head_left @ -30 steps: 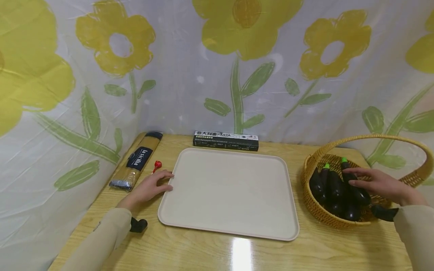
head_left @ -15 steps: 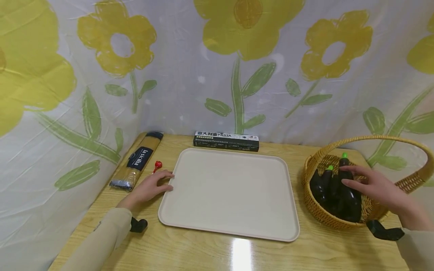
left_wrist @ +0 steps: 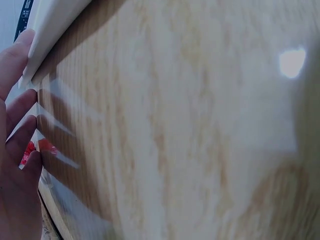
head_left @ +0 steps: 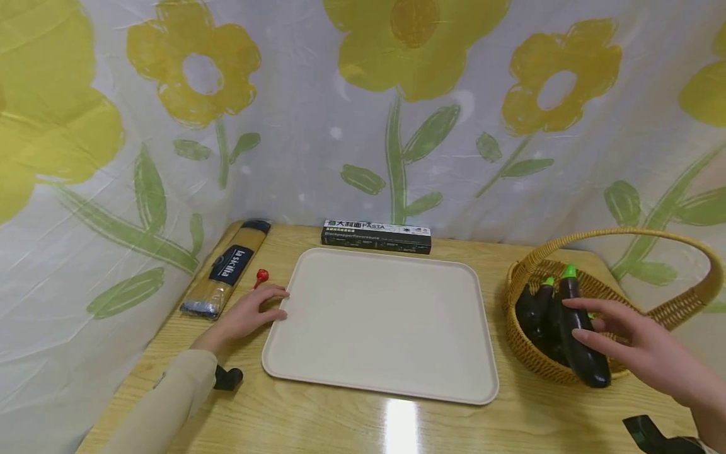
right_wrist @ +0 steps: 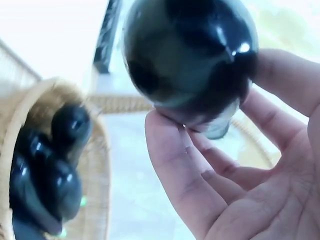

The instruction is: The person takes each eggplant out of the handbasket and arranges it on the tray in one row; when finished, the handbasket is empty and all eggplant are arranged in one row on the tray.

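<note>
My right hand (head_left: pixel 641 347) grips a dark purple eggplant (head_left: pixel 581 343) between thumb and fingers, its green stem end pointing away. In the head view the eggplant overlaps the front rim of a wicker basket (head_left: pixel 518 343). The right wrist view shows its shiny round end (right_wrist: pixel 190 50) close up, apart from several other eggplants (right_wrist: pixel 47 170) in the basket. My left hand (head_left: pixel 249 315) rests at the left edge of a pale rectangular tray (head_left: pixel 377 328), fingers loosely bent. In the left wrist view its thumb is right at the tray's rim (left_wrist: pixel 50 40).
The basket's tall arched handle (head_left: pixel 624 232) rises over its right side. Behind the tray lies a black pasta box (head_left: pixel 376 238). A pack of spaghetti (head_left: pixel 227 271) and a small red item (head_left: pixel 261 276) lie left of the tray. A flowered cloth (head_left: pixel 295 145) hangs behind the table.
My right hand has drawn one eggplant up and toward me from among the others in the basket, over its front rim. My left hand has stayed at the tray's edge.
</note>
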Available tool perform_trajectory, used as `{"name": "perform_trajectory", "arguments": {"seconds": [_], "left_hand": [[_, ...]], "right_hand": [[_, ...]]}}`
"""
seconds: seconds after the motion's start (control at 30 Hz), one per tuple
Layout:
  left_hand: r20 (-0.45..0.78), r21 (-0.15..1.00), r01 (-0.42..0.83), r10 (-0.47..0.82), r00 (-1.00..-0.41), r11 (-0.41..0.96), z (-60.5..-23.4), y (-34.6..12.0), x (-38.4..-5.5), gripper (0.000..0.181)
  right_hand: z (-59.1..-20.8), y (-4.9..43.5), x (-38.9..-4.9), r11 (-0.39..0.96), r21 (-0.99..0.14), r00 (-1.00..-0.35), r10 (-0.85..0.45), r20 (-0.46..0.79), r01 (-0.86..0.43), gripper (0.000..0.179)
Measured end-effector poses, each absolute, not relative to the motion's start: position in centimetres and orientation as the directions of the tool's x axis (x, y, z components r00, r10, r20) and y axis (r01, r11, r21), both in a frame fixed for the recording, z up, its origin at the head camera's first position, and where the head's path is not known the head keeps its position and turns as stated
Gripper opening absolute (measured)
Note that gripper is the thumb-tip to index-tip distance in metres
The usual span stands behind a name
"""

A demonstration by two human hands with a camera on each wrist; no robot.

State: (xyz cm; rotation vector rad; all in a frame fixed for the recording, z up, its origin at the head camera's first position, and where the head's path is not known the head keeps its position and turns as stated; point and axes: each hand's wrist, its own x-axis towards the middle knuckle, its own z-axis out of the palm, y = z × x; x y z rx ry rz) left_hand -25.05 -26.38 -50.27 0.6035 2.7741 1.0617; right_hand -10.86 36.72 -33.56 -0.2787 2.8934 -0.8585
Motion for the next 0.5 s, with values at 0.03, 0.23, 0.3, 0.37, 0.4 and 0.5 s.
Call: {"name": "perform_trajectory", "arguments": {"seconds": [0.03, 0.23, 0.3, 0.37, 0.4, 0.5], "left_hand": [[0.035, 0.660, 0.323, 0.402, -0.915, 0.678, -50.3, -26.4, -25.1, 0.043], [0.043, 0.652, 0.332, 0.403, -0.914, 0.682, -50.4, -26.5, -25.1, 0.043], [0.057, 0.647, 0.347, 0.411, -0.910, 0.679, -50.4, -26.4, -25.1, 0.042], [0.069, 0.644, 0.360, 0.417, -0.906, 0.675, -50.5, -26.4, -25.2, 0.041], [0.073, 0.642, 0.364, 0.419, -0.905, 0.675, -50.5, -26.4, -25.2, 0.041], [0.081, 0.643, 0.373, 0.424, -0.902, 0.669, -50.5, -26.4, -25.2, 0.040]], "right_hand": [[-33.4, 36.5, -10.6, 0.816, -0.559, -0.976, -0.211, -0.053, -0.146, 0.048], [-33.1, 35.0, -9.5, 0.759, -0.612, -0.959, -0.283, -0.002, -0.223, 0.046], [-33.0, 34.5, -9.4, 0.748, -0.613, -0.952, -0.304, 0.022, -0.253, 0.046], [-32.9, 34.0, -9.4, 0.733, -0.627, -0.947, -0.319, 0.024, -0.263, 0.046], [-32.9, 33.7, -9.4, 0.727, -0.635, -0.946, -0.323, 0.017, -0.260, 0.046], [-33.0, 32.6, -9.7, 0.698, -0.677, -0.943, -0.333, -0.017, -0.234, 0.045]]}}
